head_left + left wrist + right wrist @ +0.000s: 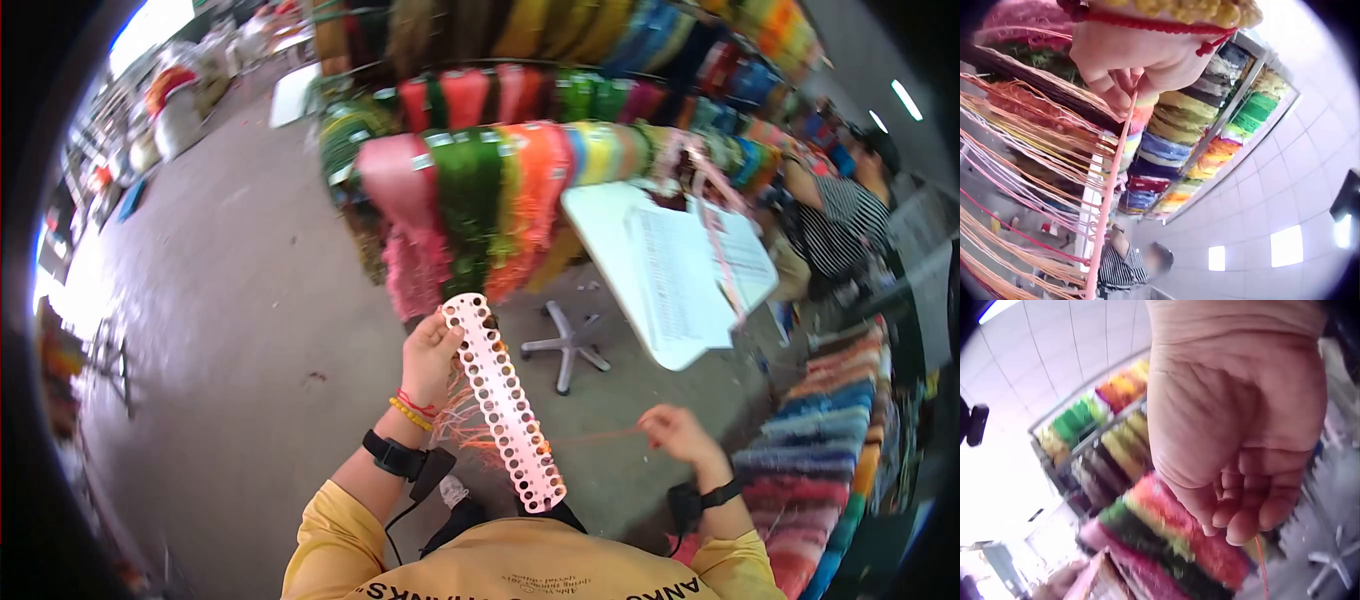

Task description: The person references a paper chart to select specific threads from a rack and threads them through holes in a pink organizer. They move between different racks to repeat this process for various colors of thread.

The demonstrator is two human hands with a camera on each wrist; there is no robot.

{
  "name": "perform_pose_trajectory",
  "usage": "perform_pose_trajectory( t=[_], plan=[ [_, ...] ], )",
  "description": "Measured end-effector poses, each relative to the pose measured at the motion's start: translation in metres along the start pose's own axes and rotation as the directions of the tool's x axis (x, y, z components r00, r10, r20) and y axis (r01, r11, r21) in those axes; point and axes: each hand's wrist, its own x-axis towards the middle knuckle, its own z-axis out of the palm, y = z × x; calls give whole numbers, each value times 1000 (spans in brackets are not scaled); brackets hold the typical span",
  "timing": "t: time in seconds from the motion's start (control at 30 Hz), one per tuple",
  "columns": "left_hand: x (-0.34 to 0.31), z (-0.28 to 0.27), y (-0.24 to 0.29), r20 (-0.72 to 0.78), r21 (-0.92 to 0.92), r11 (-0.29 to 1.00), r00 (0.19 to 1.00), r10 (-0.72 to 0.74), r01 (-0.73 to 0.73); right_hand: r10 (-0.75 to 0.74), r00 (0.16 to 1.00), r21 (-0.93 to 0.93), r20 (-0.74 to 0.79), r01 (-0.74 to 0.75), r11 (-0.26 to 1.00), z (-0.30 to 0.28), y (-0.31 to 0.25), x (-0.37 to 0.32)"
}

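Note:
In the head view a long pale pink card (505, 405) with rows of holes along both edges hangs at a slant before the body. The left hand (428, 350) pinches its upper end between thumb and fingers. Orange and pink threads (468, 425) trail from its left side; the left wrist view shows many threads (1041, 169) strung off the card's edge (1105, 212). Off to the right, the right hand (678, 435) holds the end of one thin orange thread (600, 436) stretched from the card. Curled fingertips of the right hand (1235, 444) pinch that thread (1262, 565) in the right wrist view.
Racks of coloured yarn hanks (470, 190) stand ahead. A white table (610, 240) with printed sheets (675, 275) is at the right front, a wheeled chair base (567, 347) beside it. More hanks (820, 430) lie at the right. A person in a striped shirt (845, 225) is beyond the table.

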Motion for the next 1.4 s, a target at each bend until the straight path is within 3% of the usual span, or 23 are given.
perform_pose_trajectory(
  t=[0.07,0.1,0.13,0.2,0.23,0.33,0.37,0.43,0.47,0.53,0.6,0.7,0.87,1.13,1.33,1.4],
  plan=[
    [0,39,0,105,-22,999,994,-30,33,-84,954,96,-288,116,989,-56,-4,-37],
    [0,56,-3,147,-34,998,988,-38,43,-142,880,97,-453,207,973,-89,-2,-55],
    [4,72,-9,185,-50,997,982,-47,57,-215,737,40,-641,312,949,-122,-3,-70],
    [10,100,-16,247,0,1000,969,-10,10,-213,406,27,-889,511,859,-192,1,-103],
    [13,115,-19,280,28,999,960,8,-17,-175,238,10,-955,619,785,-220,3,-111],
    [16,158,-21,356,142,990,933,-50,-1,-236,130,-104,-963,630,769,-238,-34,-101],
    [20,172,-24,375,158,987,924,-72,12,-275,154,-128,-949,608,784,-226,-51,-80],
    [35,198,-35,391,236,972,916,-91,-4,-396,327,-75,-858,683,726,-201,-73,-29],
    [41,212,-38,397,239,971,914,-85,-13,-431,447,-71,-784,626,777,-191,-74,-2],
    [51,232,-45,399,249,968,914,-77,-28,-428,688,206,-586,638,742,-167,-88,42],
    [63,245,-55,379,256,965,924,-56,-46,-443,790,360,-425,596,717,-154,-89,91],
    [80,251,-71,332,257,966,941,-71,-18,-431,828,387,-359,552,738,-135,-90,142],
    [103,251,-77,313,231,973,948,-65,-10,-465,815,180,-346,544,819,-118,-78,198],
    [141,237,-71,372,244,969,919,-129,37,-493,771,-68,-403,512,856,-107,-98,223],
    [158,226,-70,377,67,977,902,-210,200,-510,760,-132,-403,503,854,-98,-103,236],
    [161,226,-73,332,156,977,924,-188,143,-539,747,-172,-388,516,839,-95,-101,238]
  ],
)
